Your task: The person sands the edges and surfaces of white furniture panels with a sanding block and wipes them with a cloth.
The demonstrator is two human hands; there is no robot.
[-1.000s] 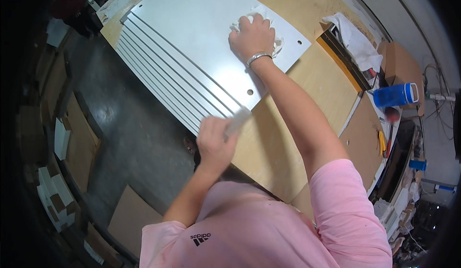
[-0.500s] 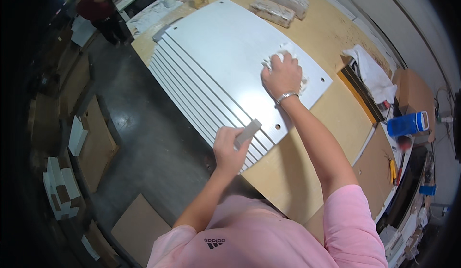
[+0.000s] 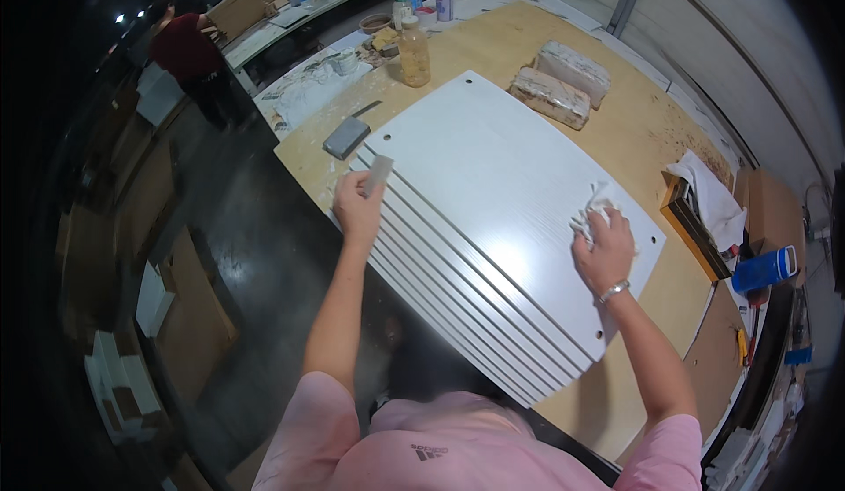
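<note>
A white panel point(image 3: 493, 191) lies on the tan worktable, with long parallel grooves along its near-left side and a round hole by each corner. My left hand point(image 3: 356, 214) is closed on a small flat grey block point(image 3: 378, 177), held at the far-left end of the grooves. Fingers of my right hand point(image 3: 606, 251) press a crumpled white cloth point(image 3: 598, 205) against the panel's smooth face, close to its right end. A grey sanding block point(image 3: 347, 137) rests on the table just beyond the panel's far-left corner.
Two wrapped bricks point(image 3: 550, 96) sit behind the panel. A clear bottle point(image 3: 414, 52) stands at the back. On the right are a long dark box point(image 3: 695, 229) with a white cloth and a blue jug point(image 3: 762, 269). A person point(image 3: 187, 55) stands at another bench, far left.
My left hand has travelled with the grey block from the near end of the grooves to the far-left end. My right hand stays on the cloth. The whole view has shifted.
</note>
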